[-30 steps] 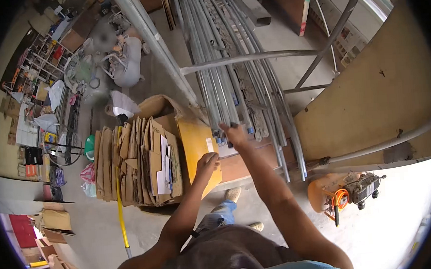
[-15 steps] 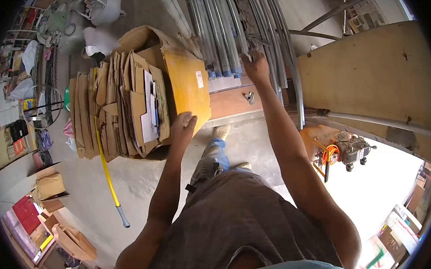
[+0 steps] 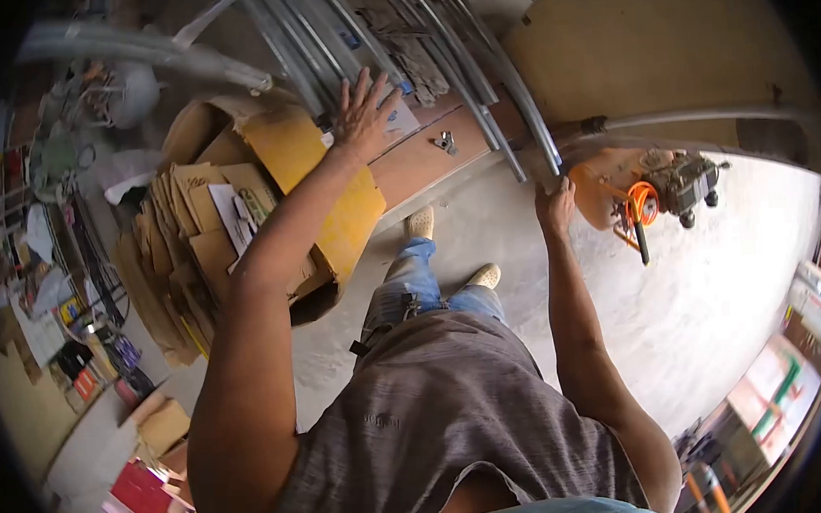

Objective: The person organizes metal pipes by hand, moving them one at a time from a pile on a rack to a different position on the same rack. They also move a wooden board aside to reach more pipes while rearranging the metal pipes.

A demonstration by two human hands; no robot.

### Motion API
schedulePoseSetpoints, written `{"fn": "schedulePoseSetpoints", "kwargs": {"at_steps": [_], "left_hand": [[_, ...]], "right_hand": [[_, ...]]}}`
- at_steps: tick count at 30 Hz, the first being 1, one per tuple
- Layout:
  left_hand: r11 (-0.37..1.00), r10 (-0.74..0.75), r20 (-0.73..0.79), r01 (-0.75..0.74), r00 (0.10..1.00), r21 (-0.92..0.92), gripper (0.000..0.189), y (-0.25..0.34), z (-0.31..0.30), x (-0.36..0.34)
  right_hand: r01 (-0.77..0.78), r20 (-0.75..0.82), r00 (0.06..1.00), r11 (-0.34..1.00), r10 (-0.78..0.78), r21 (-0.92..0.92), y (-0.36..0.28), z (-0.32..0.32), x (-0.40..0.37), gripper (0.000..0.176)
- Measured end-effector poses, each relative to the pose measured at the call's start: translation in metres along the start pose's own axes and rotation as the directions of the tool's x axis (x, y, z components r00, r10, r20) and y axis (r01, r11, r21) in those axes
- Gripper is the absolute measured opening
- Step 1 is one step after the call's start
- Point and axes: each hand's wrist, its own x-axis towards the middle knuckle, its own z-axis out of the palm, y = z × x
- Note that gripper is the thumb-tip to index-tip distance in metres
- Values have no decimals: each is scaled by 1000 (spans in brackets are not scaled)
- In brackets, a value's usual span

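Note:
Long grey metal pipes lie side by side at the top, several with bits of blue at their ends. My left hand is spread flat with the fingers apart, over the near ends of the left-hand pipes. Farther right, my right hand is closed at the near end of the outermost metal pipe; its fingertips are partly hidden. Beneath the pipes is a reddish-brown board, on which a small metal clamp-like piece rests.
A large box with a yellow side holds folded cardboard on my left. An orange machine with a coiled orange hose stands at right, below a big tan panel. Another metal tube crosses the upper left.
My left hand has left the yellow box side and reached up to the pipes, opening out. My right hand has moved right and down to a pipe end. The view has turned.

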Motion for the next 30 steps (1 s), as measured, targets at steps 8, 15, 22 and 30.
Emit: {"fn": "schedulePoseSetpoints", "kwargs": {"at_steps": [8,15,22,30], "left_hand": [[985,-45,212,8,976,173,48,-27,20,15],[958,-77,313,-16,946,286,50,-20,8,26],[995,28,329,-58,944,83,50,0,42,89],[980,-37,440,-54,897,191,44,-8,61,105]], "right_hand": [[-5,-145,989,1000,5,5,-5,3,46,48],[66,114,993,974,-43,-215,-20,-1,73,46],[158,301,948,974,-103,-164,-29,27,73,39],[103,283,957,987,-66,-120,-29,24,65,32]]}}
